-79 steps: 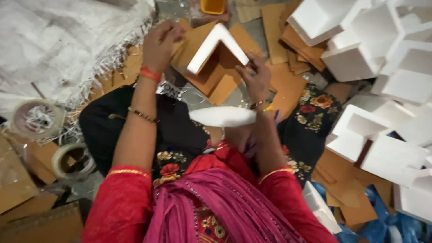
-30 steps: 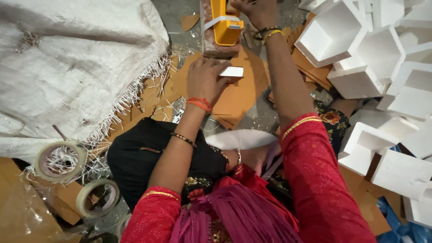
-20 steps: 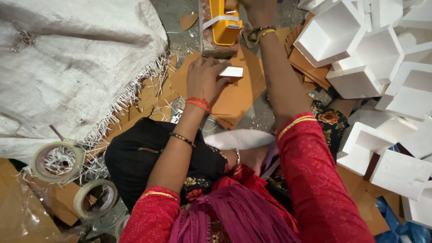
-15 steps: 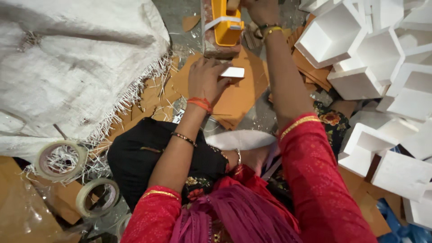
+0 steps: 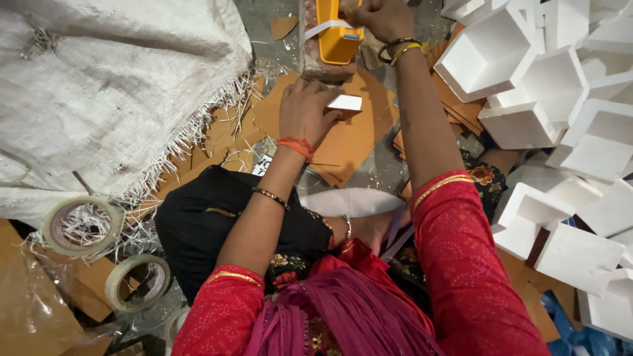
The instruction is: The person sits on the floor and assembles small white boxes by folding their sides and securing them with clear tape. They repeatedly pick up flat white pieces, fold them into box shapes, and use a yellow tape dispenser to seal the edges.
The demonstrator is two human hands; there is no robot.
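White foam is the stuff of the work here. The left hand [image 5: 304, 113] lies flat, fingers closed down over a small white foam piece [image 5: 346, 102], pressing it onto the brown cardboard sheets [image 5: 353, 142] spread over the floor in front of the person's knees. The right hand [image 5: 379, 16] is stretched to the far edge of the cardboard and curled shut around the yellow tape dispenser [image 5: 336, 33], which sits on a reddish brick [image 5: 316, 62]; a strip of pale tape shows across the dispenser's body.

As a judgement: the piece under the left hand looks loose and untaped as yet, so this unit seems to be at its start, with the dispenser only just taken in hand. A white oval foam piece [image 5: 353, 201] lies in the lap, also unused.

As for containers, open white foam boxes [image 5: 521, 72] are heaped along the right side of the floor, tipped at all angles; the insides that face the camera hold nothing. Whether these are finished cannot be told.

At the left edge lie three tape rolls [image 5: 82, 227] among shredded strands, beside a white woven sack [image 5: 112, 86]; what the sack holds cannot be seen.
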